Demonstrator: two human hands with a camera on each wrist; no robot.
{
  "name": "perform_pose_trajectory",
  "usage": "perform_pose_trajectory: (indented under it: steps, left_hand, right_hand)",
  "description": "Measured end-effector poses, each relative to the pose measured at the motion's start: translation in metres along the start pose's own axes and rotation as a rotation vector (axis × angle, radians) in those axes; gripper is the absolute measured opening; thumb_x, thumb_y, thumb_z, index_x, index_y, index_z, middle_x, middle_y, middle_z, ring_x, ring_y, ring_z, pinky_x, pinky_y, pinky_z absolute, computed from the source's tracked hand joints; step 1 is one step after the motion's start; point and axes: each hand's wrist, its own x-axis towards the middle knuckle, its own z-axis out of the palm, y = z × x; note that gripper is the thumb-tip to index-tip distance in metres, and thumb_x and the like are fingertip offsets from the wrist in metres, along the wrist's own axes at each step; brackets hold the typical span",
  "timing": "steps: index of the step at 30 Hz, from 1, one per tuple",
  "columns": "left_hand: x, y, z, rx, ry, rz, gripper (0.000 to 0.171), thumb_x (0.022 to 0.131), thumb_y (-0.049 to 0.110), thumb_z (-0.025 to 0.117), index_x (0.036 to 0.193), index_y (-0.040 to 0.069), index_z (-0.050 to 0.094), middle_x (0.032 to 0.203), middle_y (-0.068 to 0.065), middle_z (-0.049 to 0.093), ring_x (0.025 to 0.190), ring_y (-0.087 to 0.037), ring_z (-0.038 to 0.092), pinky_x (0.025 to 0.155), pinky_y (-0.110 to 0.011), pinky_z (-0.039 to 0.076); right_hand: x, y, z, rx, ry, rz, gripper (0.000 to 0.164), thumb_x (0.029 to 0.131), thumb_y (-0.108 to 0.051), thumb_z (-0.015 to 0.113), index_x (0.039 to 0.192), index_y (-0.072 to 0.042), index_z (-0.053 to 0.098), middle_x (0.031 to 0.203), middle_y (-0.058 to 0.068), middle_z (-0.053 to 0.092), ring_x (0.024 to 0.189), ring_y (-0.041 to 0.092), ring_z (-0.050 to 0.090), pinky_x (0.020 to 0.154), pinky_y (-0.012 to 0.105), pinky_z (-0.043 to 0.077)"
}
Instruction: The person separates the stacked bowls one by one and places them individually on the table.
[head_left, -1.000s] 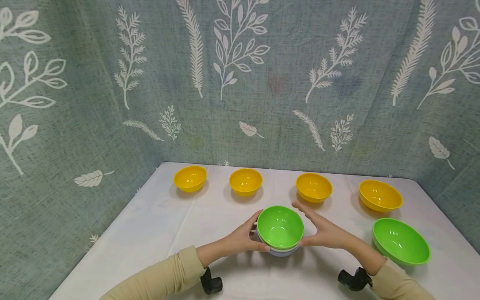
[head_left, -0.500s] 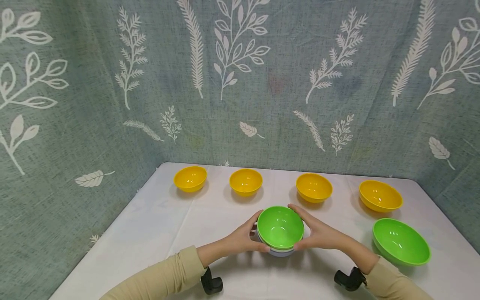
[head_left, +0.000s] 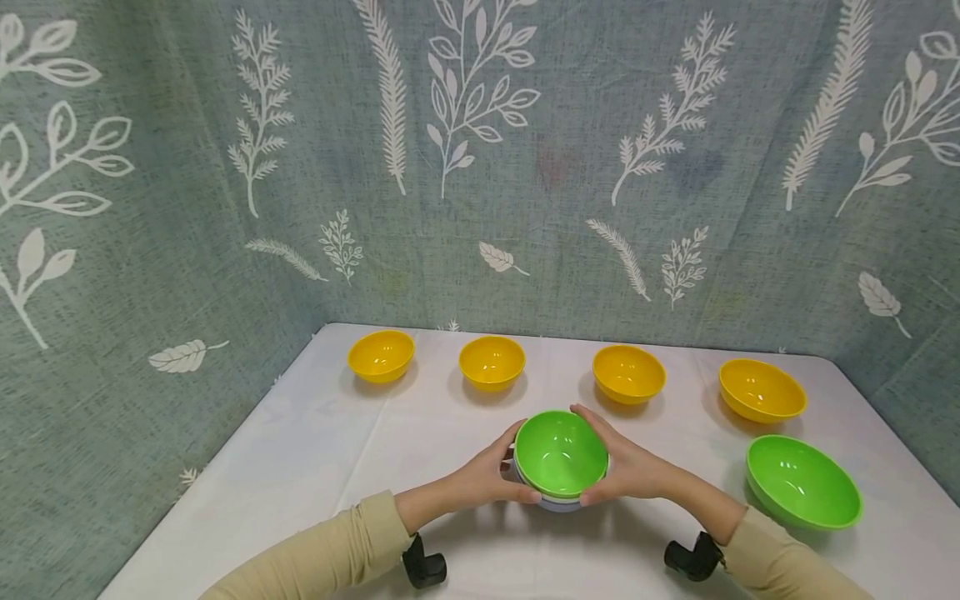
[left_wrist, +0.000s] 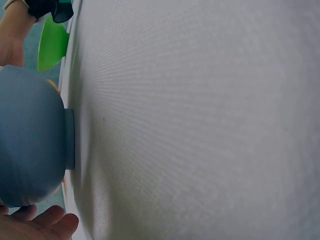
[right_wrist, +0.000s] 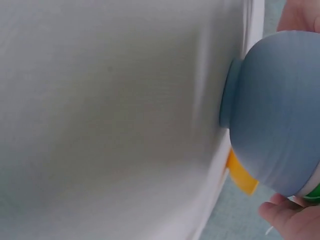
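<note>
A green bowl (head_left: pixel 561 457) sits nested at the top of a stack, with a pale rim under it and a blue bowl (head_left: pixel 561 505) at the bottom. In the wrist views the blue bowl (left_wrist: pixel 30 135) stands with its foot on or very close to the white cloth. My left hand (head_left: pixel 486 477) grips the left side of the stack, thumb in front and fingers behind. From the right, my right hand (head_left: pixel 632 467) holds the stack the same way. Some fingertips are hidden behind the bowls.
Yellow bowls (head_left: pixel 381 358), (head_left: pixel 491 364), several in all, stand in a row along the far side of the white table (head_left: pixel 300 492). A larger green bowl (head_left: pixel 802 483) stands at the right, near the right forearm. A patterned curtain (head_left: pixel 480 208) hangs behind.
My right hand has moved left and closed in on the right side of the stack. The left hand and the bowls have stayed in place.
</note>
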Motion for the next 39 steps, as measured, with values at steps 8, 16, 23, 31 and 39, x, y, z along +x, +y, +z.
perform_pose_trajectory:
  steps: [8, 16, 23, 31, 39]
  left_hand:
    - [0.0016, -0.0010, 0.0005, 0.016, 0.004, -0.004, 0.093, 0.072, 0.039, 0.076, 0.144, 0.025, 0.019, 0.141, -0.001, 0.037, 0.121, -0.024, 0.044, 0.097, -0.040, 0.037]
    - [0.0017, -0.0013, 0.0007, 0.017, 0.009, -0.011, 0.093, 0.072, 0.038, 0.076, 0.144, 0.024, 0.020, 0.141, -0.002, 0.037, 0.121, -0.024, 0.044, 0.097, -0.040, 0.037]
    - [0.0015, -0.0012, 0.0004, 0.021, 0.007, -0.013, 0.094, 0.072, 0.039, 0.076, 0.145, 0.023, 0.019, 0.142, -0.002, 0.036, 0.122, -0.025, 0.044, 0.098, -0.040, 0.037]
    - [0.0004, -0.0006, -0.0001, 0.011, 0.004, -0.016, 0.097, 0.071, 0.040, 0.077, 0.145, 0.020, 0.018, 0.142, -0.003, 0.036, 0.123, -0.024, 0.042, 0.098, -0.039, 0.037]
    - [0.0005, -0.0010, -0.0009, 0.012, 0.007, -0.002, 0.100, 0.070, 0.043, 0.077, 0.146, 0.019, 0.017, 0.145, -0.005, 0.032, 0.124, -0.026, 0.042, 0.097, -0.038, 0.037]
  right_hand:
    - [0.0021, 0.0021, 0.0015, -0.011, 0.009, -0.045, 0.114, 0.062, -0.020, 0.084, 0.144, 0.001, 0.007, 0.144, 0.023, 0.022, 0.124, 0.037, 0.034, 0.098, 0.039, 0.036]
    - [0.0019, 0.0026, 0.0069, -0.012, 0.070, -0.056, 0.110, 0.061, -0.021, 0.084, 0.142, 0.004, 0.013, 0.141, 0.023, 0.027, 0.121, 0.036, 0.037, 0.096, 0.037, 0.038]
    - [0.0005, 0.0031, 0.0090, -0.012, 0.103, -0.061, 0.108, 0.060, -0.020, 0.083, 0.141, 0.005, 0.016, 0.141, 0.023, 0.028, 0.121, 0.036, 0.038, 0.096, 0.036, 0.038]
    - [0.0003, 0.0016, 0.0087, -0.019, 0.111, -0.038, 0.108, 0.060, -0.021, 0.083, 0.141, 0.007, 0.017, 0.142, 0.024, 0.027, 0.121, 0.037, 0.039, 0.095, 0.041, 0.039]
    - [-0.0006, -0.0014, 0.0029, 0.000, 0.116, -0.029, 0.109, 0.062, -0.019, 0.082, 0.142, 0.007, 0.013, 0.143, 0.025, 0.026, 0.123, 0.039, 0.038, 0.096, 0.050, 0.037]
